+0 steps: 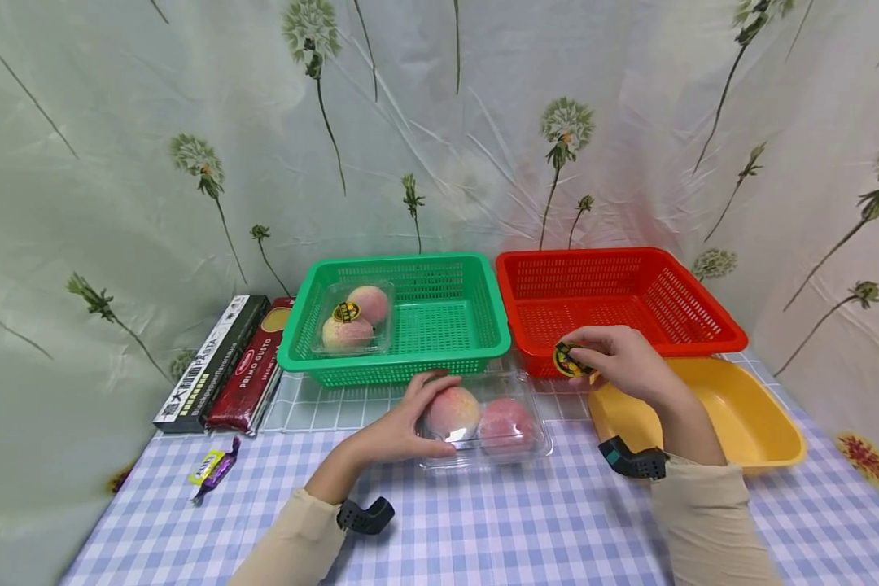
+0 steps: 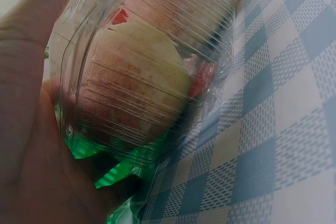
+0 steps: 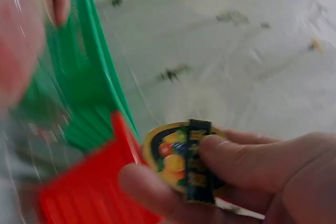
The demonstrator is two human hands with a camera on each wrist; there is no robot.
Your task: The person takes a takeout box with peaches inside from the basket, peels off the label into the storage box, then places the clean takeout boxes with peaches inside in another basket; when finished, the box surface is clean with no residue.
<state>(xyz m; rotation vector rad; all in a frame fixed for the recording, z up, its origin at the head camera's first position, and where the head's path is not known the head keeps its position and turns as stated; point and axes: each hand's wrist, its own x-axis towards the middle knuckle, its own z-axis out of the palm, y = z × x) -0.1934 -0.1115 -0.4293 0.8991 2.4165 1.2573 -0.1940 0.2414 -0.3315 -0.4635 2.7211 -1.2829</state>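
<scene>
A clear plastic clamshell box with two peaches lies on the table in front of the green basket. My left hand grips its left end, thumb at the near side and fingers over the far side. In the left wrist view the ribbed box wall sits between thumb and fingers. Above the yellow tub's left edge, my right hand pinches a round black-and-gold fruit sticker. The right wrist view shows fruit printed on that sticker and a dark strip across it, under the thumb.
A green basket holds another peach box bearing a similar sticker. The red basket stands beside it, with a yellow tub in front. Pasta packs and a purple-and-yellow wrapped candy lie at the left.
</scene>
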